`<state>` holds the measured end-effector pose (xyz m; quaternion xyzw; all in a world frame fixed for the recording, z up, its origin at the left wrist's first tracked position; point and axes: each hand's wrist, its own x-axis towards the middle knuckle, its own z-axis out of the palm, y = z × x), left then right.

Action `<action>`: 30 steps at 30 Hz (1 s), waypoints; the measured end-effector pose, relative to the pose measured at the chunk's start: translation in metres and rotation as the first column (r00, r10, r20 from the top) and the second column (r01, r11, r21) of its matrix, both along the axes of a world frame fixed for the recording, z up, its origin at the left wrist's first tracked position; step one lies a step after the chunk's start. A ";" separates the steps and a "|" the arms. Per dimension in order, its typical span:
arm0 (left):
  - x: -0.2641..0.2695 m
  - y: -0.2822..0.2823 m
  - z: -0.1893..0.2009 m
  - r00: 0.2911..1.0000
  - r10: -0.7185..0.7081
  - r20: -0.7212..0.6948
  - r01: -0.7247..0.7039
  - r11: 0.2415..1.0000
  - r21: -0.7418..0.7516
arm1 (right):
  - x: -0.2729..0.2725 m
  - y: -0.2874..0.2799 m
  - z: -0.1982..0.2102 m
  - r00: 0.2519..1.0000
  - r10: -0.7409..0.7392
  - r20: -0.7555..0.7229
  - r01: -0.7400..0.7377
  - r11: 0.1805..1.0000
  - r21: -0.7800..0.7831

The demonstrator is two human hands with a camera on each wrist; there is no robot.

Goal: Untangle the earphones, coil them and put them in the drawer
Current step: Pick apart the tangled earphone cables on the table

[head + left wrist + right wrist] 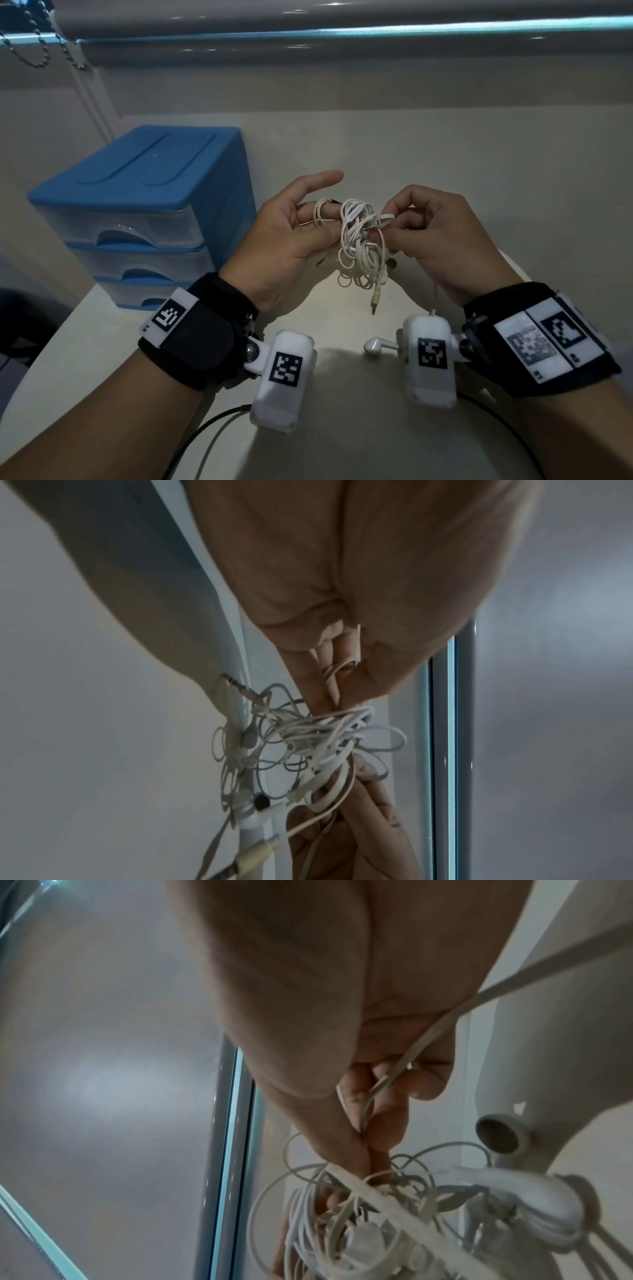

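A tangled bundle of white earphones (359, 246) hangs in the air between my two hands above the table. My left hand (291, 233) holds its left side, with cable loops round a curled finger and the index finger pointing out. My right hand (421, 233) pinches a strand at the bundle's right side. The jack plug (375, 305) dangles below. One earbud (373, 346) hangs low by my right wrist. In the left wrist view the tangle (308, 745) sits at my fingertips. In the right wrist view the cable (369, 1096) runs through my pinching fingers.
A blue drawer unit (137, 212) with three clear drawers, all closed, stands at the left on the white table (445, 164). A wall and a window blind lie behind. Black cables trail near my body at the table's front edge.
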<state>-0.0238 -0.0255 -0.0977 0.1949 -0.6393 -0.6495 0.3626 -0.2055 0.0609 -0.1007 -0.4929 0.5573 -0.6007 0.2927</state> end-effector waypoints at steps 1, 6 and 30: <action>0.000 0.000 0.000 1.000 0.001 -0.001 -0.001 1.000 -0.006 | 0.001 0.000 0.000 1.000 0.011 0.001 -0.011 1.000 -0.006; 0.002 -0.001 0.000 1.000 0.026 0.017 -0.026 0.999 -0.036 | -0.001 -0.001 -0.003 0.995 0.096 0.013 -0.096 0.995 0.012; 0.002 0.006 0.004 0.979 -0.111 0.169 0.113 0.994 -0.004 | 0.004 0.002 0.001 0.958 0.123 -0.258 -0.126 0.992 0.005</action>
